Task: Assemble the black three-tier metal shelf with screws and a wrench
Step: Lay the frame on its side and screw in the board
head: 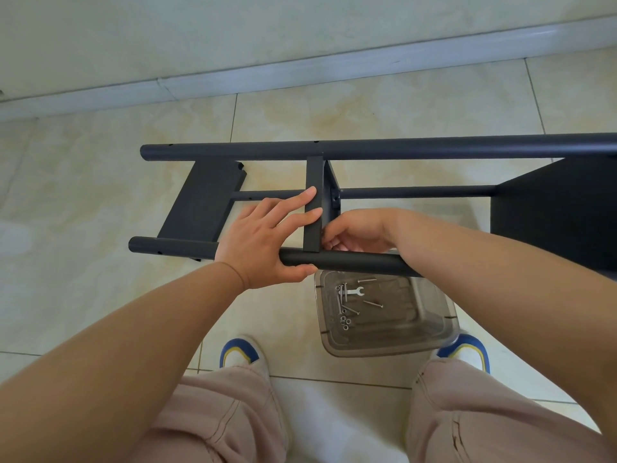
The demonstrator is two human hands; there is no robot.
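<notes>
- Shelf (367,150) lies on its side on the floor (100,182), poles horizontal, just ahead of the person's feet.
- Progress: middle tier (314,202) sits between the poles; right tier (554,208) looks mounted; left tier (200,202) hangs askew, likely not fixed. Roughly mid-build.
- Left hand (267,242): fingers straight against the middle tier, thumb hooked under the near pole (350,262), bracing.
- Right hand (357,233): fingers curled in behind the middle tier at the near pole joint, probably seating a screw; what it pinches can't be told.
- Spare screws (347,307), nuts and wrench (354,291) sit in the clear tub (434,342), so fasteners remain.
- Hidden: right end of the shelf cut off by frame edge; joint itself blocked by the right hand.
</notes>
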